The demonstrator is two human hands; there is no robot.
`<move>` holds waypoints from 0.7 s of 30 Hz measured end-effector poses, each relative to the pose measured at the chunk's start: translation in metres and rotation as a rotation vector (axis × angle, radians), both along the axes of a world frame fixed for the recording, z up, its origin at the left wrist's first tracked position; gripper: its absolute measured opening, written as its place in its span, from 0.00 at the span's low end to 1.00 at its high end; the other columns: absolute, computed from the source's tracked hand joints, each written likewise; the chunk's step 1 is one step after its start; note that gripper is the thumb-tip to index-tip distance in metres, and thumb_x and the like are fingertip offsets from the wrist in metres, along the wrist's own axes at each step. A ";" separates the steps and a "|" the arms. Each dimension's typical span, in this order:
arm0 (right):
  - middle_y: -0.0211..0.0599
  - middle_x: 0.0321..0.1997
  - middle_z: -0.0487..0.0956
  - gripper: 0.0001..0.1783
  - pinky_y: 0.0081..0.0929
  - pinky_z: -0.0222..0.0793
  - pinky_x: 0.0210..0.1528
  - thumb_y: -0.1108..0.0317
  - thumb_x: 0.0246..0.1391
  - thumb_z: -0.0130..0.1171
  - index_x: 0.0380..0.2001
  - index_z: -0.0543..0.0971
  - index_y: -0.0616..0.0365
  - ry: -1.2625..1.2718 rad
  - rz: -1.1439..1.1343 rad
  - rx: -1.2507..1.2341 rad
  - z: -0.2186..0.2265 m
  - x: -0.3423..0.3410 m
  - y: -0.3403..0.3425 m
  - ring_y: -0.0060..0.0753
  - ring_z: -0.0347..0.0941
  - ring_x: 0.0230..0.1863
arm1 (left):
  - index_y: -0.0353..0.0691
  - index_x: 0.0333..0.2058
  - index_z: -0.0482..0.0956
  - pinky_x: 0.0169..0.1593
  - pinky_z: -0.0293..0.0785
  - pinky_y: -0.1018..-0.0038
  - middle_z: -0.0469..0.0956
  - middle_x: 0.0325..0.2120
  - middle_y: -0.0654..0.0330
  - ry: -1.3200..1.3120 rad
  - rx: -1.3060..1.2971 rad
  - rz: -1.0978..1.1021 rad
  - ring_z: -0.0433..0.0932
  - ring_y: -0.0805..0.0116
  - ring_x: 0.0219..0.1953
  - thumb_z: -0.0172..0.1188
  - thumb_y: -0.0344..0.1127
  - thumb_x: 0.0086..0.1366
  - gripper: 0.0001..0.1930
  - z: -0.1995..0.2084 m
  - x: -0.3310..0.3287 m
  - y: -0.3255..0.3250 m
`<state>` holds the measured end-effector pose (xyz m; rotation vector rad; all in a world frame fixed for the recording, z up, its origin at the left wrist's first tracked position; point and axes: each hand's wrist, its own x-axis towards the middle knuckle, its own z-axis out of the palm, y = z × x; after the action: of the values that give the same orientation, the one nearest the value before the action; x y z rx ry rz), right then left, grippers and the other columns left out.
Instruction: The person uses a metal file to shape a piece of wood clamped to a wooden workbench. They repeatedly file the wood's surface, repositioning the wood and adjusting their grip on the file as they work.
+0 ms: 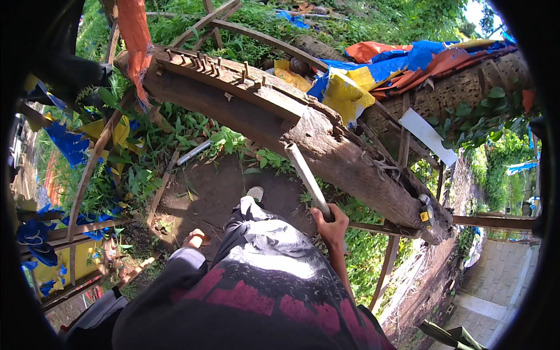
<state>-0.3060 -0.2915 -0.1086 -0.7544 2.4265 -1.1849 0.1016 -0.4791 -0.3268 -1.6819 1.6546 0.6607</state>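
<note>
My right hand is wrapped round the lower end of a grey metal pipe. The pipe slants up and left, its open far end in front of the near side of a thick weathered wooden beam; whether they touch I cannot tell. Lower left, my left hand is closed near my side, and what it may hold is hidden. On the beam's left half lies a narrower wooden strip, with several short rusty metal pegs standing up along it.
Orange cloth hangs over the beam's left end. Behind it, a trunk carries torn blue, yellow and orange sheeting. Another pale pipe lies by weeds and bare soil. Thin wooden rails stand left; paving lies right.
</note>
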 end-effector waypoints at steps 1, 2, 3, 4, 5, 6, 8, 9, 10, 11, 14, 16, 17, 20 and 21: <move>0.33 0.18 0.77 0.20 0.26 0.68 0.28 0.54 0.48 0.75 0.34 0.85 0.60 0.038 0.038 -0.012 0.018 -0.010 -0.014 0.23 0.73 0.22 | 0.44 0.37 0.87 0.38 0.77 0.61 0.86 0.36 0.57 0.013 0.048 0.068 0.85 0.56 0.39 0.66 0.42 0.59 0.11 -0.004 0.003 0.009; 0.33 0.18 0.77 0.19 0.27 0.68 0.28 0.55 0.48 0.74 0.35 0.84 0.59 0.073 0.038 -0.021 0.033 -0.020 -0.023 0.24 0.74 0.22 | 0.43 0.36 0.87 0.36 0.77 0.63 0.86 0.35 0.58 0.030 0.090 0.107 0.84 0.58 0.37 0.66 0.40 0.59 0.10 -0.007 0.000 0.003; 0.37 0.21 0.80 0.19 0.29 0.70 0.30 0.54 0.49 0.73 0.35 0.84 0.59 0.206 0.045 0.005 0.046 -0.034 -0.035 0.29 0.76 0.23 | 0.42 0.36 0.86 0.34 0.77 0.64 0.85 0.34 0.58 0.045 0.130 0.149 0.84 0.59 0.35 0.65 0.39 0.60 0.10 -0.011 -0.005 -0.005; 0.39 0.25 0.82 0.19 0.31 0.73 0.32 0.54 0.49 0.74 0.34 0.84 0.59 0.345 0.089 0.007 0.061 -0.049 -0.050 0.34 0.79 0.25 | 0.41 0.36 0.86 0.32 0.77 0.66 0.85 0.33 0.59 0.075 0.170 0.205 0.84 0.61 0.33 0.65 0.38 0.60 0.09 -0.013 -0.009 -0.009; 0.34 0.23 0.78 0.18 0.25 0.67 0.29 0.56 0.50 0.73 0.35 0.84 0.59 0.472 0.113 -0.009 0.077 -0.064 -0.067 0.25 0.70 0.23 | 0.40 0.35 0.86 0.31 0.77 0.67 0.85 0.32 0.59 0.107 0.212 0.266 0.83 0.62 0.32 0.65 0.37 0.60 0.08 -0.016 -0.015 -0.015; 0.36 0.25 0.80 0.18 0.27 0.71 0.31 0.55 0.48 0.74 0.35 0.84 0.57 0.575 0.156 -0.016 0.094 -0.076 -0.090 0.31 0.74 0.24 | 0.39 0.35 0.85 0.29 0.76 0.69 0.85 0.31 0.60 0.144 0.252 0.354 0.83 0.64 0.30 0.65 0.36 0.61 0.08 -0.018 -0.018 -0.013; 0.35 0.30 0.82 0.23 0.38 0.73 0.42 0.49 0.41 0.76 0.36 0.86 0.54 0.732 0.227 0.126 0.137 -0.093 -0.130 0.42 0.79 0.33 | 0.37 0.34 0.85 0.25 0.76 0.72 0.84 0.29 0.61 0.206 0.333 0.481 0.83 0.67 0.27 0.65 0.34 0.61 0.07 -0.023 -0.030 -0.034; 0.35 0.30 0.82 0.23 0.40 0.71 0.42 0.49 0.42 0.76 0.36 0.86 0.52 0.861 0.253 0.133 0.152 -0.102 -0.147 0.43 0.78 0.32 | 0.36 0.34 0.85 0.23 0.76 0.74 0.84 0.28 0.61 0.239 0.376 0.532 0.82 0.69 0.25 0.65 0.33 0.61 0.06 -0.022 -0.036 -0.044; 0.35 0.31 0.82 0.23 0.40 0.70 0.44 0.47 0.41 0.76 0.35 0.86 0.51 0.979 0.318 0.167 0.168 -0.106 -0.169 0.42 0.79 0.35 | 0.35 0.33 0.84 0.21 0.76 0.75 0.84 0.27 0.62 0.271 0.377 0.603 0.82 0.70 0.23 0.65 0.32 0.62 0.06 -0.021 -0.039 -0.051; 0.36 0.31 0.82 0.22 0.40 0.68 0.44 0.48 0.41 0.76 0.35 0.86 0.50 1.090 0.400 0.179 0.180 -0.112 -0.191 0.40 0.79 0.36 | 0.35 0.33 0.84 0.21 0.75 0.75 0.83 0.27 0.62 0.290 0.365 0.664 0.81 0.71 0.23 0.65 0.31 0.61 0.06 -0.021 -0.039 -0.056; 0.30 0.29 0.79 0.22 0.37 0.66 0.44 0.50 0.41 0.76 0.38 0.86 0.51 1.303 0.540 0.238 0.216 -0.116 -0.236 0.35 0.76 0.36 | 0.34 0.31 0.83 0.21 0.74 0.75 0.83 0.25 0.62 0.419 0.166 0.866 0.79 0.72 0.21 0.65 0.30 0.60 0.05 -0.021 -0.042 -0.057; 0.29 0.29 0.78 0.22 0.37 0.64 0.45 0.50 0.41 0.76 0.38 0.86 0.50 1.426 0.609 0.201 0.227 -0.118 -0.266 0.34 0.75 0.36 | 0.34 0.30 0.83 0.21 0.73 0.75 0.82 0.24 0.61 0.482 0.050 1.006 0.78 0.73 0.20 0.65 0.29 0.60 0.04 -0.014 -0.038 -0.052; 0.29 0.29 0.77 0.22 0.36 0.64 0.45 0.50 0.41 0.76 0.38 0.86 0.50 1.490 0.638 0.187 0.233 -0.118 -0.277 0.33 0.75 0.36 | 0.34 0.29 0.83 0.21 0.72 0.75 0.82 0.24 0.61 0.509 0.025 1.048 0.78 0.73 0.19 0.65 0.29 0.60 0.04 -0.010 -0.037 -0.052; 0.28 0.30 0.78 0.22 0.37 0.63 0.46 0.50 0.41 0.75 0.39 0.86 0.48 1.591 0.736 0.234 0.255 -0.114 -0.304 0.32 0.75 0.37 | 0.35 0.25 0.77 0.19 0.67 0.75 0.77 0.19 0.61 0.643 0.105 1.130 0.74 0.72 0.17 0.64 0.29 0.58 0.06 -0.051 -0.015 -0.039; 0.27 0.31 0.78 0.21 0.38 0.62 0.50 0.50 0.43 0.75 0.39 0.85 0.47 1.588 0.770 0.275 0.261 -0.108 -0.311 0.31 0.75 0.38 | 0.36 0.27 0.76 0.21 0.71 0.73 0.77 0.21 0.60 0.634 0.129 1.118 0.76 0.69 0.19 0.62 0.29 0.59 0.05 -0.053 -0.014 -0.034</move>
<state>-0.4141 -0.6022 0.1523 -2.8708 2.4378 0.3233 0.0876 -0.5135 -0.3801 -2.3760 0.8098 1.9235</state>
